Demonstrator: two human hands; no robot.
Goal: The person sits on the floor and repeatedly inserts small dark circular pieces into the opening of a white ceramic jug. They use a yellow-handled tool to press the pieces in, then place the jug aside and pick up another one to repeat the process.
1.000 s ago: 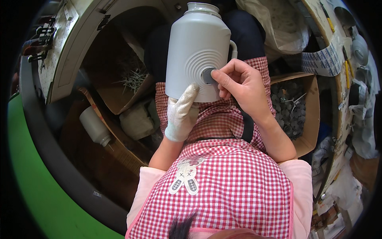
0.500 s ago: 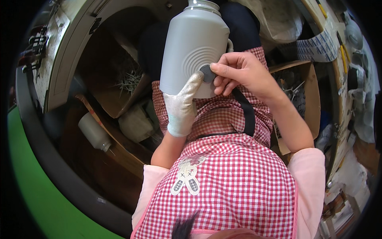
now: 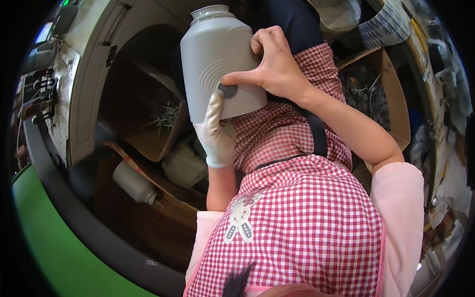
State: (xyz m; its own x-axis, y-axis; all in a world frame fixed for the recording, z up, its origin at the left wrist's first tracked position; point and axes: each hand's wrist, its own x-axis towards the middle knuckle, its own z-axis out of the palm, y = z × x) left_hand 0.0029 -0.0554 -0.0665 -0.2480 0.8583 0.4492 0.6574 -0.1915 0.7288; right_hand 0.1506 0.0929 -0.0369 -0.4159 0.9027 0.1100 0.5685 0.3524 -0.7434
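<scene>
A pale grey plastic jug (image 3: 213, 49) rests tilted over my lap, its open neck at the far end. Concentric ridges mark its side, and a small dark grey disc (image 3: 227, 91) lies against the lower part of them. My left hand (image 3: 216, 131), in a whitish glove, holds the jug's near left end, with the thumb at the disc's lower left edge; its other fingers are hidden underneath. Bare, my right hand (image 3: 277, 67) spans the jug's right side. Its thumb touches the disc's upper edge while the fingers curl against the jug higher up.
At the right stands a cardboard box (image 3: 398, 106) of dark grey discs. Thin pale sticks (image 3: 167, 116) lie in a box on the left. Another grey jug (image 3: 133, 180) lies below them. A white plastic bag (image 3: 339, 15) and a blue-and-white patterned box (image 3: 386, 27) are at the far right.
My right hand has gone from pinching the disc's edge to gripping the jug's side, thumb still on the disc. The jug has shifted left and turned slightly.
</scene>
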